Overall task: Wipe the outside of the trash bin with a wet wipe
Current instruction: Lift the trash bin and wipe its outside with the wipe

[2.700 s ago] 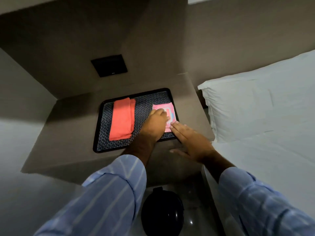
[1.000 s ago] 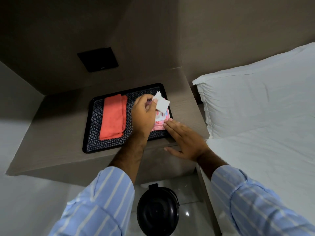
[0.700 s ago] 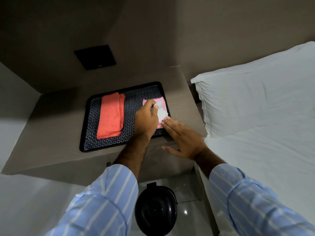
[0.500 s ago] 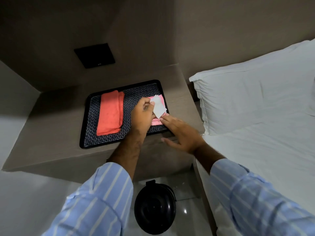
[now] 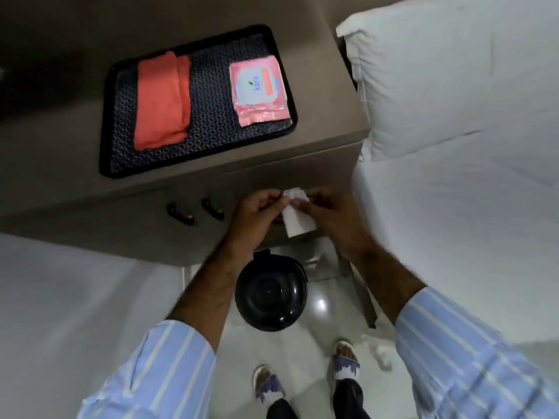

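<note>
A round black trash bin point(image 5: 271, 294) with a domed lid stands on the shiny floor, directly below my hands. A folded white wet wipe point(image 5: 298, 219) hangs between my hands, in front of the nightstand's drawer face. My left hand point(image 5: 257, 214) pinches its upper left edge. My right hand point(image 5: 328, 214) pinches its upper right edge. The pink wet wipe pack point(image 5: 258, 89) lies flat on the black patterned tray point(image 5: 208, 122), away from both hands.
The brown nightstand point(image 5: 320, 116) carries the tray, which also holds a folded orange cloth point(image 5: 161, 99). Two dark drawer handles point(image 5: 196, 210) sit left of my hands. A bed with a white pillow point(image 5: 453, 74) fills the right. My sandalled feet point(image 5: 344, 361) stand behind the bin.
The wipe has come free of the pack and moved down in front of the drawer. My right hand left the pack and took the wipe's other edge. The view tilted down.
</note>
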The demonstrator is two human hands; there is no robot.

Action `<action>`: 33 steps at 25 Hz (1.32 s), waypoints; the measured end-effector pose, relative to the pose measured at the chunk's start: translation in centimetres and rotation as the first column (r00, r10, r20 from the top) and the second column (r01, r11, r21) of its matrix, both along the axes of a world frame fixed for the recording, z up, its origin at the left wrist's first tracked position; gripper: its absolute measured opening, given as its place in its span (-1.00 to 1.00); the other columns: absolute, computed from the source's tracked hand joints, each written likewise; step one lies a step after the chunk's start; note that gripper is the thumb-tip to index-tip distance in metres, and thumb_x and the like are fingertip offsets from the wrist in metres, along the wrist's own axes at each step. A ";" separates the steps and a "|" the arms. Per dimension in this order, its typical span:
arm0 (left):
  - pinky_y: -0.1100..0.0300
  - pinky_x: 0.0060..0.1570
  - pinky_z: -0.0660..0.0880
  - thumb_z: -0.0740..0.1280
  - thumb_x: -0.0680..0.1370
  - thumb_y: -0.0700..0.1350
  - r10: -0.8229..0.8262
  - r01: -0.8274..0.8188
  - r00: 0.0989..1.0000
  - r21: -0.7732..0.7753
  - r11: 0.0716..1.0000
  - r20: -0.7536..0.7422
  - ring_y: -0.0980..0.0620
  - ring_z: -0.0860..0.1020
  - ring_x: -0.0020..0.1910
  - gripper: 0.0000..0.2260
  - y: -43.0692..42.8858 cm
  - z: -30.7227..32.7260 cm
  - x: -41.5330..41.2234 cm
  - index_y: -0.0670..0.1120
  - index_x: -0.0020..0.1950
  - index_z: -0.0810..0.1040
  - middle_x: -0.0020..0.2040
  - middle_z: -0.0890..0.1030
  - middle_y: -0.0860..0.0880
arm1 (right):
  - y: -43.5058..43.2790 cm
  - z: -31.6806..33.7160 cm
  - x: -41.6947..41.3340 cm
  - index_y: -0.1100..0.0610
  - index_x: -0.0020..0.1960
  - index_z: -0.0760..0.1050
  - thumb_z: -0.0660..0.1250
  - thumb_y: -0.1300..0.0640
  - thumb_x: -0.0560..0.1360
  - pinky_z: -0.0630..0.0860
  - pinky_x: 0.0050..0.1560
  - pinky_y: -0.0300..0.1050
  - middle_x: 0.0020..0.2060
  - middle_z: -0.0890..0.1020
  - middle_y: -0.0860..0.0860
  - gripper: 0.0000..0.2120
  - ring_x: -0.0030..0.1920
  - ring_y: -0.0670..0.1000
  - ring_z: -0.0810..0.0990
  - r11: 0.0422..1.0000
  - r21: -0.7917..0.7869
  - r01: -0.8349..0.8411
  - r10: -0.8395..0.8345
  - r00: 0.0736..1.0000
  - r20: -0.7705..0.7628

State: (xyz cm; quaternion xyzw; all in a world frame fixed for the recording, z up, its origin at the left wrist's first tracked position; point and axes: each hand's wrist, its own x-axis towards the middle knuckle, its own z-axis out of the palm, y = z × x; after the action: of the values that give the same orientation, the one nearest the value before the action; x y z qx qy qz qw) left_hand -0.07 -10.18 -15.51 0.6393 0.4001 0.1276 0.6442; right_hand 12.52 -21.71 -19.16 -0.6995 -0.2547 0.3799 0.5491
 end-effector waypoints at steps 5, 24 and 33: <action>0.18 -0.06 0.68 0.39 0.61 -0.12 -0.137 0.111 0.973 -0.147 0.983 -0.184 0.01 0.72 -0.06 -0.90 -2.7 -15.9 -4.0 -0.05 0.10 0.66 -0.02 0.73 -0.04 | -5.4 -15.1 -4.2 -0.19 -0.03 0.75 0.56 -0.28 0.39 0.67 -0.13 -0.27 -0.10 0.81 -0.14 -0.76 -0.09 -0.14 0.78 0.982 -0.131 0.134 -0.152 0.978 -0.140; -0.09 0.41 0.32 0.16 0.65 0.23 -0.229 0.798 0.569 0.464 0.383 -0.789 -0.17 0.55 0.18 -0.56 1.5 -53.1 -2.8 -0.09 0.13 0.61 0.13 0.62 -0.16 | -13.0 -54.1 -13.2 0.09 0.00 0.69 0.52 0.24 0.54 0.61 0.27 0.29 -0.05 0.71 0.12 -0.91 -0.01 0.16 0.63 0.723 -0.585 0.368 -0.639 0.680 -0.361; -0.06 0.17 0.49 0.35 0.56 0.13 -0.263 0.641 0.749 0.563 0.522 -0.609 -0.09 0.55 0.06 -0.76 -0.5 -50.8 -7.5 -0.04 -0.07 0.62 -0.03 0.60 -0.07 | -14.5 -54.5 -12.1 0.20 0.31 0.53 0.36 0.14 0.68 0.58 0.37 0.20 0.14 0.60 0.10 -0.76 0.23 0.19 0.64 0.589 -0.608 0.533 -0.707 0.704 -0.067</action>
State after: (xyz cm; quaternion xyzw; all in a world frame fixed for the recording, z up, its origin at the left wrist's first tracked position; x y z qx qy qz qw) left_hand -7.57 -10.72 -66.27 0.9378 0.2619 -0.0503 0.2224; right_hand 0.43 -36.20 -73.68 -0.8024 0.2153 0.3192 0.4560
